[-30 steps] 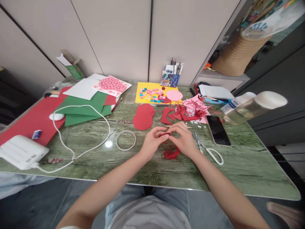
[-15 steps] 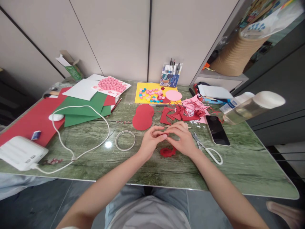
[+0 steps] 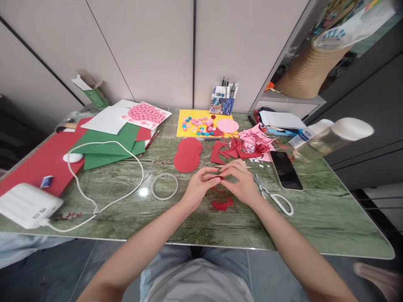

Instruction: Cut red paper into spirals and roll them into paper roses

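Note:
My left hand (image 3: pixel 199 186) and my right hand (image 3: pixel 242 181) meet over the green table (image 3: pixel 315 218), fingertips pinched together on a small red paper strip (image 3: pixel 219 178). The loose end of that strip curls down onto the table as a red coil (image 3: pixel 222 204) just below my hands. Two stacked red paper circles (image 3: pixel 187 155) lie just beyond my left hand. White-handled scissors (image 3: pixel 273 196) lie right of my right hand.
A tape ring (image 3: pixel 164 185) lies left of my hands. A black phone (image 3: pixel 284 170), red and pink scraps (image 3: pixel 248 147), a yellow sheet with small rolls (image 3: pixel 201 123), green sheets (image 3: pixel 110 144), a white power bank (image 3: pixel 28 205) with cable and a bottle (image 3: pixel 330 140) surround the work spot.
My hands have stayed pinched together on the red strip with small finger shifts. The hanging red coil has shifted slightly on the table.

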Tool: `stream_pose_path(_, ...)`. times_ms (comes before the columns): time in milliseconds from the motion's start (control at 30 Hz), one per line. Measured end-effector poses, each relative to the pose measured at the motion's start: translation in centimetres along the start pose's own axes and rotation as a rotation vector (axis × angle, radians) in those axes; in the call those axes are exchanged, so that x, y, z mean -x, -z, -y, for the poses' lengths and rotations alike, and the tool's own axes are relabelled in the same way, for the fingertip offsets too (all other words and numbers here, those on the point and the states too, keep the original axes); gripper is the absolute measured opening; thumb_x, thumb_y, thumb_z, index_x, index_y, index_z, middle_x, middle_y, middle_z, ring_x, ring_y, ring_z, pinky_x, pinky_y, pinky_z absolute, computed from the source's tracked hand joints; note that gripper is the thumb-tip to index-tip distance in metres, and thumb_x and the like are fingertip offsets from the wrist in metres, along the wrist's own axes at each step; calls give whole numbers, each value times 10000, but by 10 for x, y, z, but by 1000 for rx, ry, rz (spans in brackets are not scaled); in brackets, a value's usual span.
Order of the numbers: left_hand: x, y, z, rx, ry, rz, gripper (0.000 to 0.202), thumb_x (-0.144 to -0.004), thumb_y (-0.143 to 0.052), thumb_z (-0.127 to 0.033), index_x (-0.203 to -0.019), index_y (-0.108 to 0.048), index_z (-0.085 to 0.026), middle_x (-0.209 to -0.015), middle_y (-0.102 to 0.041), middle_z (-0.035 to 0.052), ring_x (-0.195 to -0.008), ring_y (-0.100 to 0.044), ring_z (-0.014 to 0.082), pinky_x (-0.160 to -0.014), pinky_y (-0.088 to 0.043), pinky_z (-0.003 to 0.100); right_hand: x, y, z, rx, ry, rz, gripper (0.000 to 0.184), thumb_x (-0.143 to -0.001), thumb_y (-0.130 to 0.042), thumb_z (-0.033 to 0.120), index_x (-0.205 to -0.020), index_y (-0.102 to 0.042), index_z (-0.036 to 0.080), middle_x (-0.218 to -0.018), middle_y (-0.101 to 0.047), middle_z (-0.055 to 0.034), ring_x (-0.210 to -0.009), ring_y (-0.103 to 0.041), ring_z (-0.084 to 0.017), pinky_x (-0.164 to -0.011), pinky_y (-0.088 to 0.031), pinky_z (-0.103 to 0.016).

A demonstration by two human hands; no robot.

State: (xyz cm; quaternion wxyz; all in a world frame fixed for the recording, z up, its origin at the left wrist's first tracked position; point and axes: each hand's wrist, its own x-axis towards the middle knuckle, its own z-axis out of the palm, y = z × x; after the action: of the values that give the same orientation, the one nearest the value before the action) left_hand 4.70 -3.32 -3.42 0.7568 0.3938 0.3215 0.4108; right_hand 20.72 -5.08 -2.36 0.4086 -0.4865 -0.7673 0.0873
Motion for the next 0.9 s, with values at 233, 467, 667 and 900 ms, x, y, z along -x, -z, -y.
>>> stream_pose_path(233, 0, 0, 0, 37, 12, -18, 315, -633, -732, -180, -924, -612, -159, -781, -691, 21, -729, -608, 119, -745, -423, 256, 0, -3, 1, -21, -40, 44, 115, -733, -677, 190, -736, -566, 222, -871, -622, -26, -897, -534, -217, -798, -405, -393)
stream_pose_path(467, -2, 3, -4, 30, 15, -68, 340, -614, -739, -172, -928, -608, -164, -733, -688, 11, -693, -613, 122, -740, -426, 271, -1, 2, 0, 29, 11, 73, 116, -769, -658, 281, -875, -632, 241, -939, -645, -43, -931, -527, -224, -841, -403, -412)
stream_pose_path(667, -3, 8, -9, -31, 45, 3, 363, -609, -736, -162, -950, -611, -167, -733, -688, 14, -680, -612, 124, -723, -420, 268, -2, 6, -4, -50, 60, 144, 160, -778, -654, 265, -937, -671, 272, -955, -647, -32, -952, -516, -208, -858, -423, -396)
stream_pose_path(900, -2, 8, -11, -70, 32, 53, 335, -653, -719, -205, -971, -619, -170, -732, -685, 17, -678, -607, 118, -711, -419, 257, -2, 3, -5, -84, 68, 82, 150, -767, -665, 237, -910, -684, 280, -922, -663, -27, -931, -517, -210, -830, -437, -399)
